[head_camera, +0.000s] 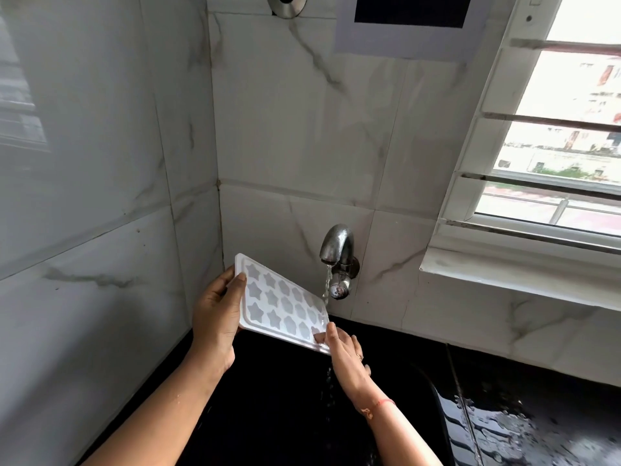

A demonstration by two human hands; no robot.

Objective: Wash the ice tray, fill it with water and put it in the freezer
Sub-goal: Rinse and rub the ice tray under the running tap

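A barred window (pixel 557 142) adjoins veined marble wall tiles (pixel 295 129).

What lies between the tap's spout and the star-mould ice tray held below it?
A thin stream of water drops from the tap spout onto the right edge of the ice tray; nothing else lies between them, seen in the head view.

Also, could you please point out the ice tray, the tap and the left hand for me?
ice tray (pixel 282 304): head view, star-moulded top face.
tap (pixel 337 242): head view, curved spout.
left hand (pixel 216 317): head view, middle of the hand.
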